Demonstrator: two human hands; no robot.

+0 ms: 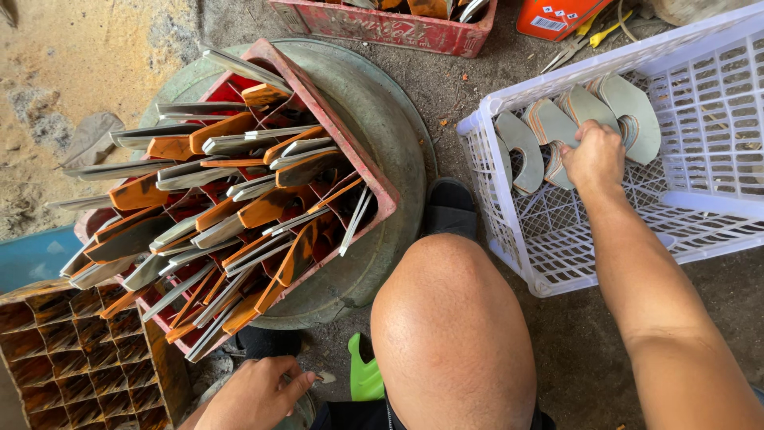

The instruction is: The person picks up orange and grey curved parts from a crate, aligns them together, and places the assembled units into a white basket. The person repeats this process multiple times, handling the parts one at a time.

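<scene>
Blades in basket: curved grey metal blades [557,127] w/ orange-rimmed edges, stood on edge in a row, at 1 o'clock in frame, inside white plastic lattice basket [700,207]
Right hand: right hand [593,155] down in basket, grip closed on lower part of one blade; row sits at 12 o'clock from knuckles, touching
Blade axis: row runs roughly 9-to-3 o'clock; each blade's flat face looks toward 7 o'clock
Left hand: left hand [255,394] at 7 o'clock, resting low nr red crate, fingers curled loose, holds nothing I can make out
Nearer hand: right, by far; left well apart
Red crate: red crate [318,87] at 10 o'clock, tilted on round metal basin [398,135], packed w/ orange-handled knives [231,207]
Packages: orange container [557,16] w/ white label, 12 o'clock top edge; second red crate [382,28] beside it; brown cardboard divider grid [72,358] at 8 o'clock
</scene>
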